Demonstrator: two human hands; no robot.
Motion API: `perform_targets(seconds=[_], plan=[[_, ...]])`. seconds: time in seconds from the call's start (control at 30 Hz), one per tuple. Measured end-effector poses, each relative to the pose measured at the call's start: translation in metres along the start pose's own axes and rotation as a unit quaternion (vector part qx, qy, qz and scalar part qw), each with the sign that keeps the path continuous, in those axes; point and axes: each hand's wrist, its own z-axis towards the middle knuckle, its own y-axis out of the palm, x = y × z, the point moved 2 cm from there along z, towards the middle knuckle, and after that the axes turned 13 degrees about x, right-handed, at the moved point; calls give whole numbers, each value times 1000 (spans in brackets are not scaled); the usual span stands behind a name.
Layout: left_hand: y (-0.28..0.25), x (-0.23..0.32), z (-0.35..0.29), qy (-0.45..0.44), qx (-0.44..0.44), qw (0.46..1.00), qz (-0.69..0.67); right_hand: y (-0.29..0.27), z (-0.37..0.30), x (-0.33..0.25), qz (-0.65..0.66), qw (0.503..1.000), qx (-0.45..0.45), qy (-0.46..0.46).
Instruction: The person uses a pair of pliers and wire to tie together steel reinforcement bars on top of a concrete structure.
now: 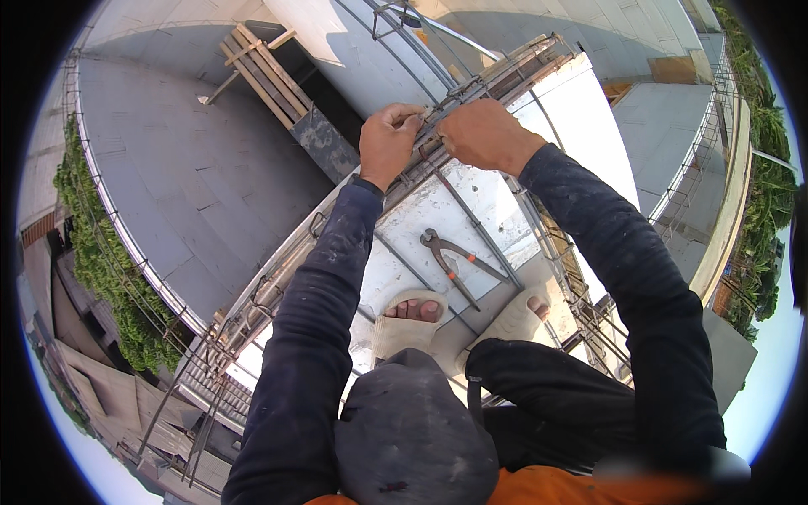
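Nearest my camera bulges a dark, rounded cloth shape (pixel 412 429). Beyond it, steel bars (pixel 429 153) run between the hands; I'd judge them stiff, heavy and rough, best held on a bare length beside a crossing. The left hand (pixel 390 145) presses thumb to fingertips, the right hand (pixel 488 135) curls in; from here I can't tell what either pinches. Pincers (pixel 435 244) lie on the white panel (pixel 421 202).

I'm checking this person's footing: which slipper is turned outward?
The right slipper, angled toward the picture's upper right. The left slipper points nearly straight ahead and shows more toes.
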Motion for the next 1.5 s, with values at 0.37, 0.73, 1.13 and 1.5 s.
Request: perform_targets(seconds=[0.37, 0.73, 1.13, 1.5], plan=[[-1, -5, -1, -20, -25, 999, -39, 3, 35, 28, 98, 993, 19, 61], [1, -1, 1, -8, -10, 1000, -15, 15, -12, 10, 117, 988, 95, 23], [-2, 12, -25, 109, -38, 991, 72, 20, -5, -1, 333, 902, 99, 258], [2, 16, -24, 88, -18, 995, 44, -1, 27, 25, 409, 851, -46, 326]])
